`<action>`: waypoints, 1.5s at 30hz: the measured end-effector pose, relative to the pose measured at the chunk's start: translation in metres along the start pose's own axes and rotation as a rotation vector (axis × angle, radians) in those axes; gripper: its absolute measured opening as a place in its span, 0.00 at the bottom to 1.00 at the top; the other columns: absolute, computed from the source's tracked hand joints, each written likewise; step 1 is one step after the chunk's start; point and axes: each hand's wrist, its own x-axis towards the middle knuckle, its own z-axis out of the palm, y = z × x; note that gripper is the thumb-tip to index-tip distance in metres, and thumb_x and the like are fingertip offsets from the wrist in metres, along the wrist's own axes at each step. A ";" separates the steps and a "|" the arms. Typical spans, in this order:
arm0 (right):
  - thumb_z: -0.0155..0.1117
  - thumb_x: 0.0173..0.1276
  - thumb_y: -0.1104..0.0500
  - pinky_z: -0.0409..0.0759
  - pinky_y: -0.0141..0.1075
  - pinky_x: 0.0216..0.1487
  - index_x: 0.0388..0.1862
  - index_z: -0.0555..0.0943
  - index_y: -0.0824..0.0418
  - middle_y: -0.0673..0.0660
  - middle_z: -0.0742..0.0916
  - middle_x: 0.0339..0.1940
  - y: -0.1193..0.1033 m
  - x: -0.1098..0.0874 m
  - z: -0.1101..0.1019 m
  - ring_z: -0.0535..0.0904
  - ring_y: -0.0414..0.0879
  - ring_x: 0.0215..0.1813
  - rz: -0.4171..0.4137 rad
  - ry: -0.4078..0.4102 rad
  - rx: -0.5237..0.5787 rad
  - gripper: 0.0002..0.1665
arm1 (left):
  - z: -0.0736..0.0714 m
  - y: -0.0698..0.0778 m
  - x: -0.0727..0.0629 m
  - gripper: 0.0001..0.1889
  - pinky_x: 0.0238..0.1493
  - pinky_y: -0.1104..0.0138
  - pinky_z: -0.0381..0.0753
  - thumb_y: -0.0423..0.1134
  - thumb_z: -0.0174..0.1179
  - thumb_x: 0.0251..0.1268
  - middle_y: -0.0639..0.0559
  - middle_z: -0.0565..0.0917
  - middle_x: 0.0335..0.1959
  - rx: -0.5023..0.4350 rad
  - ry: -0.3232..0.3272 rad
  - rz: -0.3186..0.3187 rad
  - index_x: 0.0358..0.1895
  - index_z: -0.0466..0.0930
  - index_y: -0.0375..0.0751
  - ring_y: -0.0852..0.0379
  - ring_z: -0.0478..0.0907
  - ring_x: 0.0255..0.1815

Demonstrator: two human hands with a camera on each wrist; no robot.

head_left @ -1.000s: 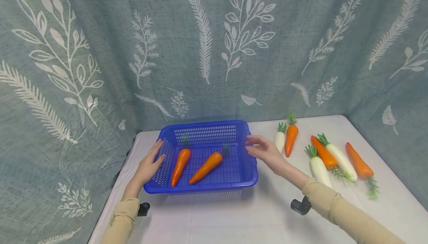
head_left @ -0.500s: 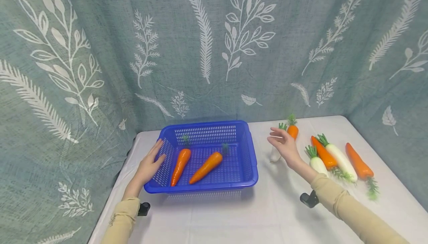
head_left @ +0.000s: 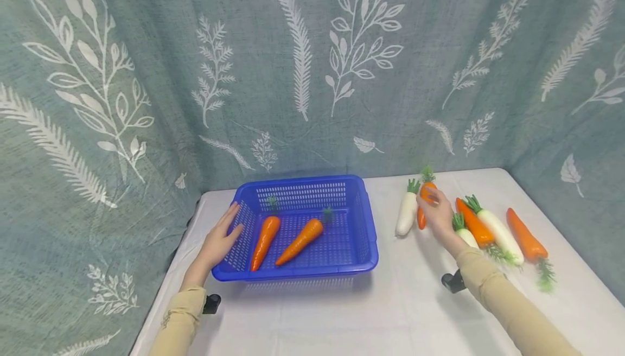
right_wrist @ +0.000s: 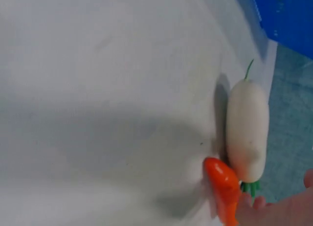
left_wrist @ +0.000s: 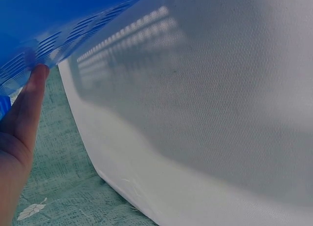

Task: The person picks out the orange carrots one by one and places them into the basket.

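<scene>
In the head view my left hand [head_left: 217, 242] rests with straight fingers against the left side of a blue plastic basket [head_left: 293, 275]. The left wrist view shows a finger of it touching the slotted wall. Two orange carrots, one at left [head_left: 265, 242] and one at centre [head_left: 300, 241], lie inside the basket. Over to the right, my right hand [head_left: 439, 217] is at another carrot [head_left: 422, 219], its thumb and fingers spread about the upper part and partly covering it. A white radish [head_left: 407, 214] lies just left of that carrot; the right wrist view shows both close to my fingertips.
Farther right on the white table [head_left: 342, 323] lie a carrot [head_left: 476, 224], a long white radish [head_left: 499, 234], a shorter radish [head_left: 466, 235] partly behind my right wrist, and one more carrot [head_left: 524, 236]. A patterned green curtain [head_left: 312, 74] hangs behind the table.
My right hand has moved right, from the basket's right rim past the white radish to the carrot beside it. My left hand has stayed at the basket.
</scene>
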 end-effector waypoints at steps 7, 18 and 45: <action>0.51 0.72 0.56 0.67 0.53 0.69 0.72 0.57 0.68 0.73 0.65 0.70 0.014 0.009 -0.001 0.64 0.67 0.69 0.050 -0.023 -0.073 0.34 | 0.001 0.001 0.001 0.29 0.73 0.43 0.50 0.38 0.44 0.74 0.37 0.50 0.76 0.000 0.004 -0.003 0.73 0.50 0.33 0.35 0.49 0.75; 0.49 0.71 0.58 0.67 0.54 0.68 0.71 0.59 0.69 0.74 0.64 0.69 0.028 0.014 0.004 0.63 0.68 0.68 0.046 -0.024 -0.168 0.32 | 0.000 0.001 0.000 0.29 0.73 0.43 0.50 0.39 0.45 0.74 0.38 0.50 0.76 0.006 0.007 -0.014 0.74 0.50 0.34 0.35 0.49 0.75; 0.61 0.60 0.65 0.62 0.59 0.67 0.68 0.62 0.72 0.78 0.67 0.60 0.037 0.025 0.021 0.61 0.70 0.63 -0.047 0.079 -0.244 0.38 | 0.001 0.001 -0.005 0.29 0.73 0.43 0.51 0.38 0.46 0.73 0.38 0.52 0.76 0.002 0.037 0.003 0.73 0.52 0.34 0.36 0.51 0.75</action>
